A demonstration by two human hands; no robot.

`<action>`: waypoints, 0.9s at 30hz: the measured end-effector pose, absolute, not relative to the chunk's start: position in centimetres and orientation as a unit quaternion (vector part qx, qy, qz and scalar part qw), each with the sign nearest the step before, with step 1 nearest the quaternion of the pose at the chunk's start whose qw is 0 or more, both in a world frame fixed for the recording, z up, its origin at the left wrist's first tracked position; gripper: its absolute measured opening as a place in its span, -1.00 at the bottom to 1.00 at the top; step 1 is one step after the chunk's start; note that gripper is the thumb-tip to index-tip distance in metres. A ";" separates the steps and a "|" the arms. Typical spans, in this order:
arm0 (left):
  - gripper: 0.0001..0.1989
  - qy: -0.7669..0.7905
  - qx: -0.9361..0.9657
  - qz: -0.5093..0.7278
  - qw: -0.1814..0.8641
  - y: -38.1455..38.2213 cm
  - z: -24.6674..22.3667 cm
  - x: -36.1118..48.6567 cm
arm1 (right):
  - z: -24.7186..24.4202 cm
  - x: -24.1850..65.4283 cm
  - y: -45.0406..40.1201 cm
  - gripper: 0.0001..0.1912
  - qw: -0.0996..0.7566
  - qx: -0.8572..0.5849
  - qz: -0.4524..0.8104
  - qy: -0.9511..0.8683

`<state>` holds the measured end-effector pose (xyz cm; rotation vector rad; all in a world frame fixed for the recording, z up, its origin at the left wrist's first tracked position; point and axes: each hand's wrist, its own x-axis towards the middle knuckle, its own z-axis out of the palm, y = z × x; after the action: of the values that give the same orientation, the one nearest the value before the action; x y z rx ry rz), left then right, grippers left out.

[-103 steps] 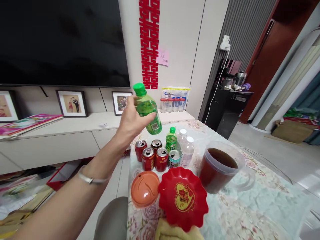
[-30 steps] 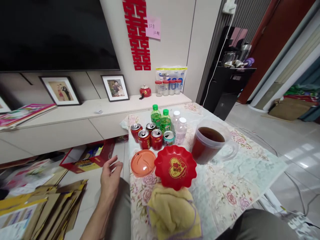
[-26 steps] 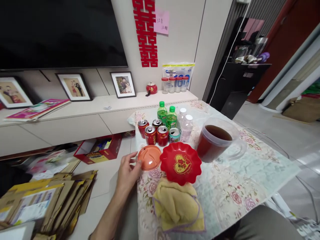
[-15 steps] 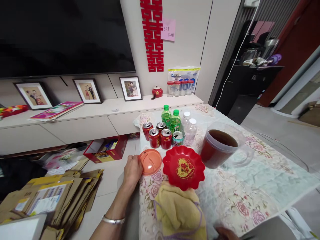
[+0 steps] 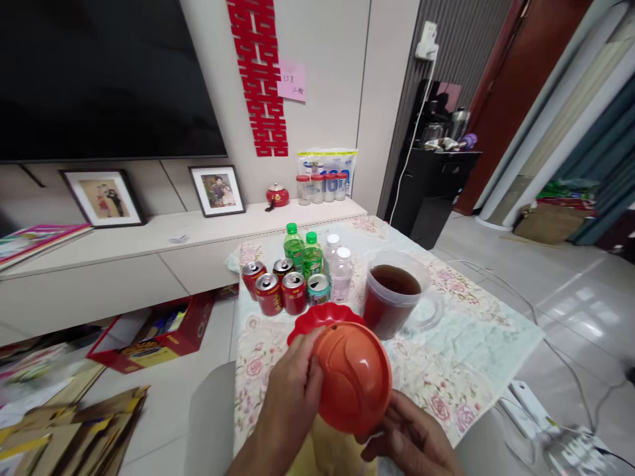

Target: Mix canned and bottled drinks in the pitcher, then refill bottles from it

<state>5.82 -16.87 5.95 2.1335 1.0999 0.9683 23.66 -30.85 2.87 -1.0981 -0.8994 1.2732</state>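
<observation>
Near left edge of tabletop point(image 5: 489, 337): smooth cylindrical metal cans point(image 5: 270, 299). Left hand point(image 5: 294, 390), pinching left rim of glossy round orange plastic lid point(image 5: 353, 377) above near end; other fingertips hidden. Partly covered: scalloped red dish point(image 5: 315, 318). Below: yellow cloth point(image 5: 340, 453), cut off. Then translucent pitcher point(image 5: 378, 318) of brown liquid point(image 5: 394, 279). Rightmost: right hand point(image 5: 415, 430), half-curled at lower-right rim; cannot tell whether gripping.

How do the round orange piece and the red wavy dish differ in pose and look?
The round orange piece is held up in the left hand, the right hand at its lower edge; the red wavy dish lies on the table. The orange piece has a smooth rim, the red dish a wavy one. The orange piece partly hides the red dish. Both have warm colours.
</observation>
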 end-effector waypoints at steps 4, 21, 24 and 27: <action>-0.56 0.365 0.785 0.382 0.323 -18.0 5.6 9.5 | 4.3 25.4 -31.4 -0.59 0.628 -0.486 0.506 -0.337; 0.07 0.151 0.414 0.370 0.818 -20.4 3.6 13.4 | 6.7 27.5 -30.5 -0.62 0.453 -0.523 -0.113 -0.713; 0.15 0.191 0.444 0.373 0.792 -19.7 3.3 12.8 | 7.2 27.3 -30.4 -0.53 0.462 -0.552 -0.014 -0.694; 0.32 0.199 0.487 0.355 0.773 -18.8 3.8 12.1 | 8.0 27.7 -30.6 -0.54 0.468 -0.607 0.139 -0.627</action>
<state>12.06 -18.80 3.78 1.0555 0.4306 0.7685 27.67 -30.60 8.04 -1.4895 -1.5381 0.3411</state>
